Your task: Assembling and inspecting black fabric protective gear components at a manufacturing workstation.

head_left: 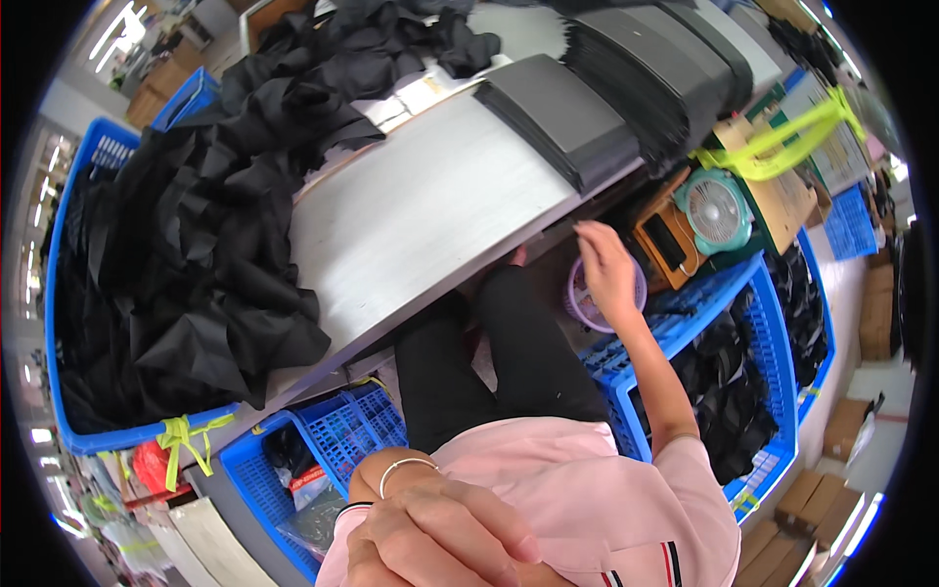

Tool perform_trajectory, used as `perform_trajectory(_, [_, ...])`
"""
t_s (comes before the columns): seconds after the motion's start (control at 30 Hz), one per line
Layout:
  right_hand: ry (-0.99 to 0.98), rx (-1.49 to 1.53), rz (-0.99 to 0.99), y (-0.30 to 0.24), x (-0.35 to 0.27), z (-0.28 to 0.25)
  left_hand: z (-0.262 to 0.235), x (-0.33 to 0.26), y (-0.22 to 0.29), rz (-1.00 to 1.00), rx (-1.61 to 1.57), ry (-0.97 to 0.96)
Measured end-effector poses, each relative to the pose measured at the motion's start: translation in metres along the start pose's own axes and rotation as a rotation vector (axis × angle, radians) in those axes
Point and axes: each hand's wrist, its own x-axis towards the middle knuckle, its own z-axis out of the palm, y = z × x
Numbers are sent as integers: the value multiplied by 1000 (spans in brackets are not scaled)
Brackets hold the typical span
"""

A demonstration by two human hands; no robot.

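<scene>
My left hand (440, 533), with a thin bracelet on its wrist, is raised close at the lower edge. Its fingers are curled together, and whatever they may hold is hidden. My right hand (608, 269) hangs off the front edge of the metal-topped table (411, 235), above a small purple basket (575, 305). Its fingers are loosely stretched out, with nothing seen in them. Neat stacks of flat black pieces (558, 112) lie on the table's right part. A loose heap of black fabric (205, 225) spills over the left end.
Blue crates stand around me: a large one (73, 421) under the fabric heap, one (240, 479) at my left, and one (773, 362) with black pieces at my right. A teal fan (717, 210) sits beside a phone (662, 240). Cardboard boxes (812, 504) lie far right.
</scene>
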Motion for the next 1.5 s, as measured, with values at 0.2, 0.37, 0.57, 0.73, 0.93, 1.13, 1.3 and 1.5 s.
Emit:
perform_trajectory(0.2, [21,-389,-550,-14,185,128,-35,41,18,-239,230,-192])
perform_trajectory(0.37, [-103,-670,-398,22,291,212,-85,54,12,-203,276,-448])
perform_trajectory(0.57, [-93,-714,-459,10,335,210,-140,39,-23,-305,505,-231])
perform_trajectory(0.73, [58,-90,-453,-94,291,132,-171,38,-46,-534,816,-118])
perform_trajectory(0.93, [-25,985,286,-153,125,100,-192,43,-69,-280,1154,-75])
perform_trajectory(1.13, [-89,1176,820,-123,8,115,-241,24,-79,-282,1552,-171])
perform_trajectory(1.3, [-184,312,324,-124,-24,87,-242,7,-63,-293,1521,-188])
perform_trajectory(1.5, [-197,-12,-444,-138,-29,84,-191,6,-47,-163,1356,-419])
